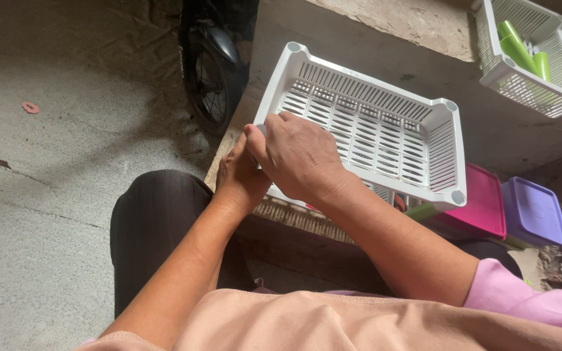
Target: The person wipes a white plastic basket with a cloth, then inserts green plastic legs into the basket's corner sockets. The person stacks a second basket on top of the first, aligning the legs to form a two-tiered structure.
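A white slotted plastic basket (385, 110) lies tilted in front of me, its inside facing up. My right hand (300, 156) is closed over the basket's near left rim, knuckles up. My left hand (237, 179) sits just under and behind it, gripping the same edge from below; its fingers are mostly hidden by the right hand. A small grey piece shows between the two hands at the rim, too hidden to identify.
A second white basket (557, 97) with green tubes (518, 45) stands at the top right. A pink lidded box (482, 201) and a purple one (533, 211) lie under the basket's right side. A motorbike wheel (206, 78) stands behind on the concrete floor.
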